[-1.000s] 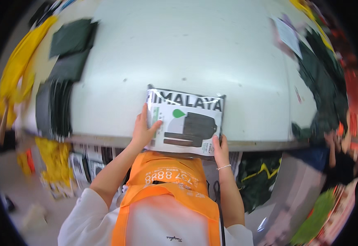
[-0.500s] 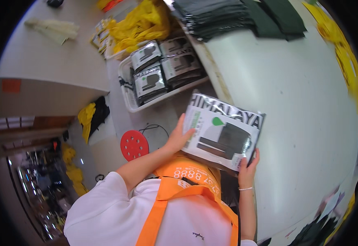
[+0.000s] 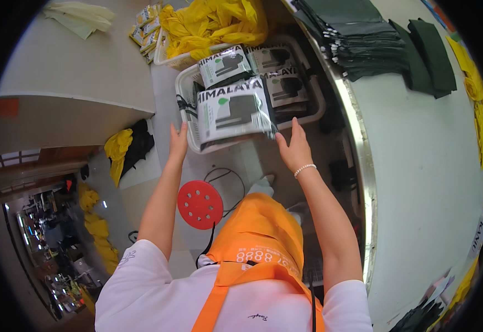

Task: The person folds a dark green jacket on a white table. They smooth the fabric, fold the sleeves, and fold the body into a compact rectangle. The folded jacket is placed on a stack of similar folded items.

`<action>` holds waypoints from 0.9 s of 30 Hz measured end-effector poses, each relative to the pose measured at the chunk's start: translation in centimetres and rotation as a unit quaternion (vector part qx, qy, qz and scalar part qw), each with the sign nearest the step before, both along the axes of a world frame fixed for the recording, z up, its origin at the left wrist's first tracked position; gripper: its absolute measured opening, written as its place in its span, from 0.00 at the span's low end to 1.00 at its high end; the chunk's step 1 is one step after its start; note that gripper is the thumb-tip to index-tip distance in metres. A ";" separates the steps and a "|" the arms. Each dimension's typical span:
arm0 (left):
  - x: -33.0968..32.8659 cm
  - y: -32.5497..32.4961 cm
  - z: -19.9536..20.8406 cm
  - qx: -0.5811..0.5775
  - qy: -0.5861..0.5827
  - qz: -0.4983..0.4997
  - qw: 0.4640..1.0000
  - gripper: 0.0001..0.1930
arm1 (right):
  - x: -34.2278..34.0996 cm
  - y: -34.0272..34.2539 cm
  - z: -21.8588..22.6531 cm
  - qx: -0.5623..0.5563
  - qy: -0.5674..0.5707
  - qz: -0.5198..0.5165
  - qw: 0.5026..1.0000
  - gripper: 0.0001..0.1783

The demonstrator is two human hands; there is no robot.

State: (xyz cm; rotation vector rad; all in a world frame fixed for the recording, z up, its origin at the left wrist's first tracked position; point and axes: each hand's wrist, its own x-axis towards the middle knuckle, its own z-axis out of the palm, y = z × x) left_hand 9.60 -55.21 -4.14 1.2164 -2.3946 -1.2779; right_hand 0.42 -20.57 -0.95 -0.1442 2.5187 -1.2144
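A flat plastic-wrapped clothing package, white with a dark garment pictured on it, lies on top of the near-left pile in a white plastic basket. My left hand is just off its left side, fingers stretched and apart, holding nothing. My right hand, with a beaded bracelet at the wrist, is spread open by the near right corner; its thumb is very close to that corner, and whether it touches I cannot tell. Similar packages fill the rest of the basket.
Behind stands another basket heaped with yellow cloth. A pale worktable runs along the right, carrying stacked dark green folded pieces. A red round stool and a loose cable are near my legs. Black and yellow cloth lies at left.
The package has moved from in front of my body, held in both hands, forward and left onto the basket pile. Both hands have let go and my arms are stretched out.
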 end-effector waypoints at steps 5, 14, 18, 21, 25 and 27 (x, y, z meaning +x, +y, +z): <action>4.0 -1.3 -5.6 0.037 -0.112 -0.061 0.991 0.37 | 8.2 1.2 -5.5 -0.058 -0.006 -0.039 0.998 0.33; 2.5 19.2 -9.6 0.077 -0.139 -0.459 0.874 0.31 | 33.0 13.2 -17.0 0.037 -0.271 -0.285 0.919 0.23; -1.3 34.6 -3.8 -0.158 0.131 -0.688 0.696 0.33 | 46.2 19.0 -23.2 -0.038 -0.227 -0.592 0.773 0.16; 2.2 47.4 -0.4 -0.223 0.266 -0.713 0.610 0.34 | 56.2 22.6 -24.7 -0.134 -0.212 -0.714 0.654 0.13; 9.7 61.6 -1.5 -0.235 0.300 -0.762 0.523 0.39 | 68.7 27.7 -30.6 -0.150 -0.258 -0.783 0.546 0.13; 14.3 65.3 -4.3 -0.336 0.258 -0.754 0.502 0.41 | 72.7 31.1 -33.0 0.062 -0.234 -0.804 0.543 0.22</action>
